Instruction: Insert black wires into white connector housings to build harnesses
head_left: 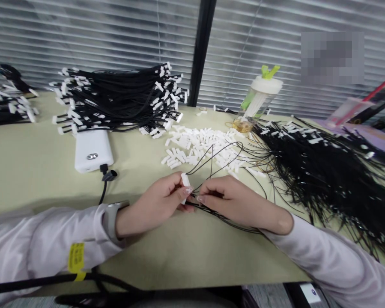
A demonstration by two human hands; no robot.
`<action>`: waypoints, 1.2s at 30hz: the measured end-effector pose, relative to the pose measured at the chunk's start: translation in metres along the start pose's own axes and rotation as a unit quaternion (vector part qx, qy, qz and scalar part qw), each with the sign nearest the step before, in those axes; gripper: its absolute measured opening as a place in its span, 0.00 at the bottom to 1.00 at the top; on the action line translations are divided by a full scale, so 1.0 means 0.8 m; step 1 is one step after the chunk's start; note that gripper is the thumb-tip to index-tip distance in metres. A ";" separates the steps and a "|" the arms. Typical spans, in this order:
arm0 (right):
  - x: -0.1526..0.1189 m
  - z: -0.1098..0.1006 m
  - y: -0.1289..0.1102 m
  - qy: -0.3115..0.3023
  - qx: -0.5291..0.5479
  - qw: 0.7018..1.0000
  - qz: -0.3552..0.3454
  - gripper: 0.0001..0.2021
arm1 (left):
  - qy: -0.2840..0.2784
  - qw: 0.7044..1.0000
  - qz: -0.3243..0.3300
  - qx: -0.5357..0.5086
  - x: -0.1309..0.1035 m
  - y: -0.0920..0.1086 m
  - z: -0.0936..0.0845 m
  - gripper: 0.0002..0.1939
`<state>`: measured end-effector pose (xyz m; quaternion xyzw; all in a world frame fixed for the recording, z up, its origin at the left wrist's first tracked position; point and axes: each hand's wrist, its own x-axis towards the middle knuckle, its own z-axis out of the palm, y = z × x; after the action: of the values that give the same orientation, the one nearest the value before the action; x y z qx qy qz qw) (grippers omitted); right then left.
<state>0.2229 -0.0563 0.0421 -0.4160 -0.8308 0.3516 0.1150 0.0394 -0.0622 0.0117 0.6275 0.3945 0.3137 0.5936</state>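
Observation:
Between thumb and fingers, my left hand (160,200) holds a small white connector (185,184) upright. Thin black wires (211,209) run from the connector to the right, and some loop up above it. My right hand (231,200) is just to the right, its thumb and forefinger pinched on a thin black wire close to the connector. Behind both hands lies a loose pile of white connectors (208,145). The exact spot where the wires meet the connector is partly hidden by my fingers.
A stack of black cables (118,96) with white ends lies at the back left, beside a white power bank (93,149). Loose black wires (327,175) cover the right side. A clear bottle (258,100) stands behind the pile. The table's front edge runs below my hands.

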 end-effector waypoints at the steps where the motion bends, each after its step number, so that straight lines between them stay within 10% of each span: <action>1: 0.000 0.000 0.000 -0.003 0.010 1.000 0.007 0.12 | -0.002 1.000 0.001 0.003 0.000 0.000 0.000 0.08; 23: 0.004 0.002 0.000 -0.027 0.014 1.000 0.002 0.11 | 0.000 0.999 -0.008 0.035 -0.001 0.003 0.001 0.08; 36: -0.013 -0.054 0.015 0.189 -0.298 0.931 0.091 0.09 | 0.008 0.994 -0.076 -0.073 0.005 0.002 -0.002 0.10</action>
<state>0.2579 -0.0385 0.0664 -0.5637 -0.8188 0.0118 0.1079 0.0398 -0.0577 0.0129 0.5479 0.4216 0.3010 0.6568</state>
